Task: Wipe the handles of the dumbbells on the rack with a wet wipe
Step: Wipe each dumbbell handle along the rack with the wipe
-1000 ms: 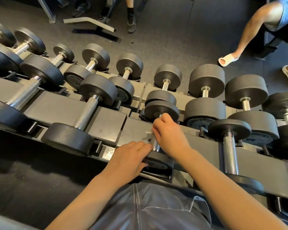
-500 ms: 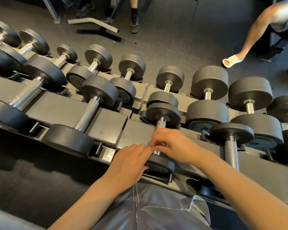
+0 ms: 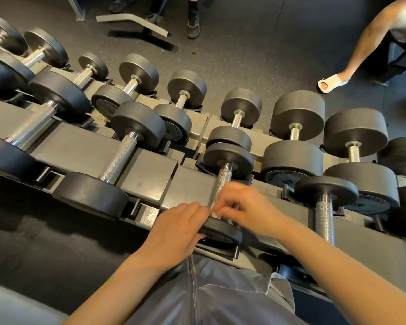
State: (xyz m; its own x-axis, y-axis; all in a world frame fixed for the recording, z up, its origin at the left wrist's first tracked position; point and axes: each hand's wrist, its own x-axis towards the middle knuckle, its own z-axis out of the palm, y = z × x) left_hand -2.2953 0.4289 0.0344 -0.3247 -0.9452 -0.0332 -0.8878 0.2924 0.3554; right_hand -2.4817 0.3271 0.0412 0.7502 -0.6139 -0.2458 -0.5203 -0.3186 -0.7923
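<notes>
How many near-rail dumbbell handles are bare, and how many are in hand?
Handle gripped by the right hand, left hand beside it: 1
Bare handles: 3
Total: 4; right edge unclear.

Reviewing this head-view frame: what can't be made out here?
- Wet wipe: only a blurred whitish bit between the fingertips of the right hand; its size and shape are unreadable.
- Lower end of the handle: covered by both hands.
- Left hand: its fingertips are hidden, so its contact is unclear.
- Leftmost dumbbells: cut off by the edge.
</notes>
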